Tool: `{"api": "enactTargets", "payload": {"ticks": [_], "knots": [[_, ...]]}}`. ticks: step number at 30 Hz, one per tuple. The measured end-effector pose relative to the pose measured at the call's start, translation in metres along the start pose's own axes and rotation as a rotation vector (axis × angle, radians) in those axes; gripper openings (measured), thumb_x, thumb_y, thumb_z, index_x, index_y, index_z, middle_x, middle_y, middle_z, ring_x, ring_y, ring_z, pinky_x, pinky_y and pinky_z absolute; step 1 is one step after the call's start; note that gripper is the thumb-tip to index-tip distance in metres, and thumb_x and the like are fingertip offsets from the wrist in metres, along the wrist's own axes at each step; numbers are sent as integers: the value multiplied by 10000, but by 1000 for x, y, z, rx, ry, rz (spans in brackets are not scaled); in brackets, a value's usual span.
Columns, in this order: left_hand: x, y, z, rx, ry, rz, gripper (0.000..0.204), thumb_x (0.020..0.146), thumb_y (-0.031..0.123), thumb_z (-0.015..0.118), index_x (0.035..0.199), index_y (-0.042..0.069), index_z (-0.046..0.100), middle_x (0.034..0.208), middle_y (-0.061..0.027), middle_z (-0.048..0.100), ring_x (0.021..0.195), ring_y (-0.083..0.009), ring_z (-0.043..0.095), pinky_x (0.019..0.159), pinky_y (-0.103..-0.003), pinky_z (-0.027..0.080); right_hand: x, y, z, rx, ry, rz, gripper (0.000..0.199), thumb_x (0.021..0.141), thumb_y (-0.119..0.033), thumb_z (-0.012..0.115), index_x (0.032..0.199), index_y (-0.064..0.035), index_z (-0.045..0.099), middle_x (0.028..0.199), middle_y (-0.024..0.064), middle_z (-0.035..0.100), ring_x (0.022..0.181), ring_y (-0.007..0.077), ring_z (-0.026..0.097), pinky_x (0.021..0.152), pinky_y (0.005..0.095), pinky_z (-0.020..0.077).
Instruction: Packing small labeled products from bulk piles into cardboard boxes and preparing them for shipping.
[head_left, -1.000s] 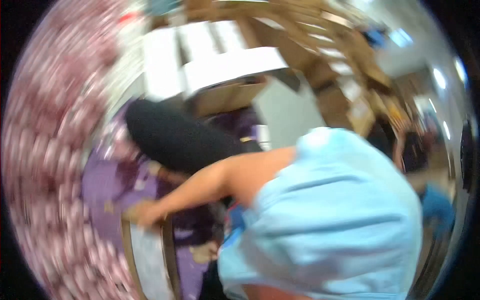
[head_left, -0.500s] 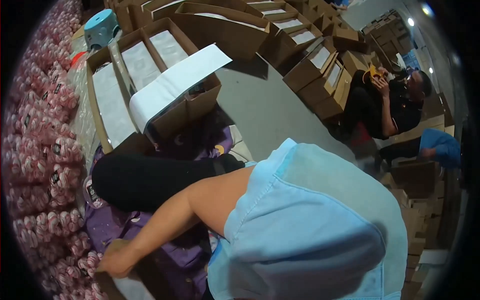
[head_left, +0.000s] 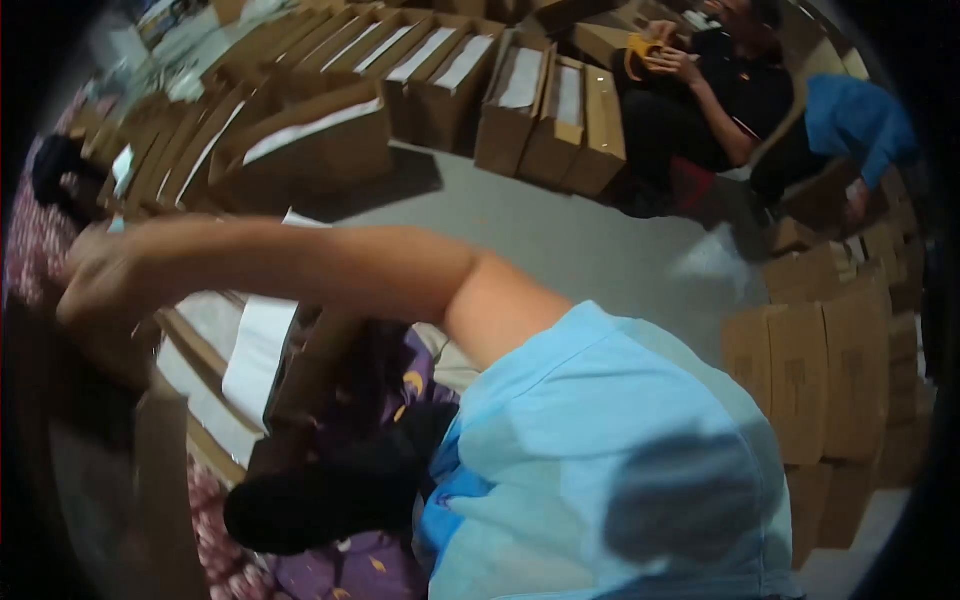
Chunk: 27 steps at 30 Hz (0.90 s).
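My right arm, in a light blue sleeve (head_left: pixel 600 430), stretches across to the left. At its end my right hand (head_left: pixel 105 275) is smeared by motion, closed at the upper edge of a brown cardboard box (head_left: pixel 160 470) that hangs dark at the left rim. Just behind and beneath the forearm stands an open carton with white packets in rows (head_left: pixel 210 400), a white sheet (head_left: pixel 260 350) draped over its side. My left hand is out of view. A black-clad leg (head_left: pixel 330 490) of mine rests on purple patterned cloth (head_left: pixel 350 570).
Open cartons with white contents (head_left: pixel 430 55) curve round the back, and more brown boxes (head_left: pixel 800 370) stack at the right. A seated co-worker (head_left: pixel 720 90) holds a yellow item; a blue sleeve (head_left: pixel 860 120) shows beside them. Pink-and-white bundles (head_left: pixel 215 520) lie low at left.
My right hand has risen from the lower left to the upper left, the cardboard box moving with it. The view has turned, so the cartons and co-worker appear shifted.
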<state>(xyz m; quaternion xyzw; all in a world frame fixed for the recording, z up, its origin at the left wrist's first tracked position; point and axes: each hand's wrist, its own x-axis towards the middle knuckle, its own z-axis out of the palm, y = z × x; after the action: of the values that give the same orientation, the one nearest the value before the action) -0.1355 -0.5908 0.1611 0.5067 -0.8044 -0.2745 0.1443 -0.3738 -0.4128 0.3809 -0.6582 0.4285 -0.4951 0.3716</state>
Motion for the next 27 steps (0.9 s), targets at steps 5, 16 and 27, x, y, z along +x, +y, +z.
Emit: {"api": "enactTargets", "payload": {"ticks": [5, 16, 27], "knots": [[51, 124, -12, -125, -92, 135, 326, 887, 161, 510, 1162, -12, 530, 971, -121, 625, 797, -203, 599, 683, -287, 499, -221, 32, -155, -1082, 487, -157, 199, 727, -58, 603, 925, -47, 620, 832, 124, 565, 825, 303, 562, 717, 348, 468], [58, 279, 160, 160, 71, 858, 341, 766, 128, 532, 1080, 42, 635, 886, -198, 662, 859, -295, 639, 765, -389, 502, -588, 196, -185, -28, 1608, 789, 217, 803, -161, 569, 918, 20, 607, 782, 70, 598, 681, 174, 579, 610, 321, 471], [-41, 181, 314, -124, -318, 401, 343, 896, 232, 474, 1155, 36, 581, 1102, -211, 597, 1056, -360, 558, 899, -409, 430, -662, 227, -126, -433, 1463, 1330, 347, 776, -195, 599, 1068, -10, 575, 901, 165, 623, 886, 293, 592, 836, 397, 446]]}}
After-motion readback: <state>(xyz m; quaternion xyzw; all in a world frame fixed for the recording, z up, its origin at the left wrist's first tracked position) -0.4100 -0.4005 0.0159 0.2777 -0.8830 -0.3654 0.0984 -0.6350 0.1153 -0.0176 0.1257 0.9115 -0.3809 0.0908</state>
